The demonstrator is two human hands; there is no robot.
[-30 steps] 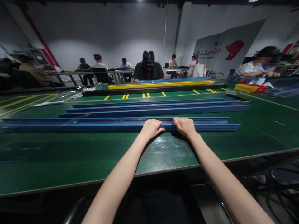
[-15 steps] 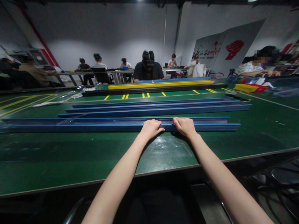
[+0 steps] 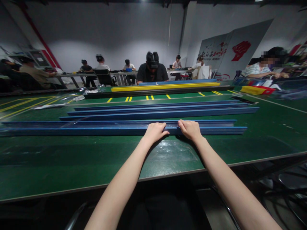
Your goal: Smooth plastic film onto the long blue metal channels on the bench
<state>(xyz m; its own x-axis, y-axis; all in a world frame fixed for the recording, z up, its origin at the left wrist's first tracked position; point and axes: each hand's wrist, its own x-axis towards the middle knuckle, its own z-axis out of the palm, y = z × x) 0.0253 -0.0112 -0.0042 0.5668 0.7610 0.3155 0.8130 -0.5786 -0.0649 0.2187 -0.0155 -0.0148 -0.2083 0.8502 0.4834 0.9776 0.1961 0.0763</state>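
A long blue channel strip (image 3: pixel 110 131) with two raised edges lies lengthwise across the green table, nearest to me. My left hand (image 3: pixel 155 131) grips its front edge, fingers curled over the top and thumb on the near side. A short gap to the right, my right hand (image 3: pixel 190 129) is also closed over the same edge. Both hands' fingertips are hidden inside the channel. Clear plastic film seems to lie in part of the strip. Just beyond it rest more blue channel strips (image 3: pixel 158 113), parallel to the first.
Farther back lie a yellow strip (image 3: pixel 165 87) and a black strip (image 3: pixel 158 92). A person (image 3: pixel 153 68) sits across the green table (image 3: pixel 72 169). At right are a phone (image 3: pixel 246 100), a yellow and red tray (image 3: pixel 256 90) and another person (image 3: pixel 261 68).
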